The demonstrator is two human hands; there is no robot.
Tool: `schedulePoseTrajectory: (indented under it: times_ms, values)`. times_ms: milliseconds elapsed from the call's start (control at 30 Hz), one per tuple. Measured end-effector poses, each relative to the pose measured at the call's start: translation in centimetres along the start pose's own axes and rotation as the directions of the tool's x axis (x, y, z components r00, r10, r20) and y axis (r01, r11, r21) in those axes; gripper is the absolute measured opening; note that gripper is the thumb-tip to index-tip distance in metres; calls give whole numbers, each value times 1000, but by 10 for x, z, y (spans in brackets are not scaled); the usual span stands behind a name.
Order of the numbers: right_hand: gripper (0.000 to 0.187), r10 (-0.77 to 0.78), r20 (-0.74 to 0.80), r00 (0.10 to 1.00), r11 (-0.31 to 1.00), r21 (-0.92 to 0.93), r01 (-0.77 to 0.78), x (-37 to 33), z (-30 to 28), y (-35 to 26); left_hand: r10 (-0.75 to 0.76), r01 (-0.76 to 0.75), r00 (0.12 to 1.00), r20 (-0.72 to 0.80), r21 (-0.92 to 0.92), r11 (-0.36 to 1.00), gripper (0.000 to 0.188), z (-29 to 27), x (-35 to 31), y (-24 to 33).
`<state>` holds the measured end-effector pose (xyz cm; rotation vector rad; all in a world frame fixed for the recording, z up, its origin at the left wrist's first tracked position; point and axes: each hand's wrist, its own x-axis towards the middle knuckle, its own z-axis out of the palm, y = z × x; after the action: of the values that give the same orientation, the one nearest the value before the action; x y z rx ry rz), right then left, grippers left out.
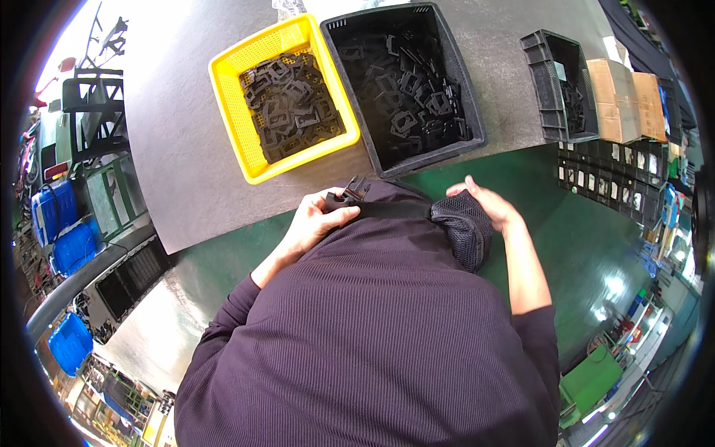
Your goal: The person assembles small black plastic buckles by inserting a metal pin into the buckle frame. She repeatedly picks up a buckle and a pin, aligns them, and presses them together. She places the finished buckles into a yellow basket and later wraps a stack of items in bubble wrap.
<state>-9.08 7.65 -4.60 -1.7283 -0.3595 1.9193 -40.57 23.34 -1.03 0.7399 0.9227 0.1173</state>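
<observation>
My left hand [309, 225] is closed on a black plastic buckle [354, 192], its prongs sticking up past the fingers near the table's front edge. From the buckle a black webbing strap [395, 211] runs to the right across my lap. It meets a folded black mesh pad [468, 231] at my right side. My right hand [495, 208] is bent round the outer side of this pad; the pad hides several of its fingers. Ahead of the hands stand a yellow basket [231, 134] and a black bin [376, 149], both holding many loose black plastic buckle pieces.
The grey table [179, 164] ends just ahead of my lap. At its right are a smaller black crate [538, 82] and cardboard boxes [614, 100]. A clear plastic bag [289, 7] lies at the far edge. Blue plastic bins [72, 339] stand off to the left.
</observation>
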Motion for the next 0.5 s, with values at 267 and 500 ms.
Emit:
schedulePoseTrajectory:
  times_ms: [267,500]
  values:
    - [50,-73,115,991,996,-44,79,-31,18,-27,83,-83,995,48,-8,997,16,-17,-12,5]
    - [23,-561,-6,828,505,-795,337,11,73,-83,52,-60,997,-61,-144,988,12,-27,-17,-10]
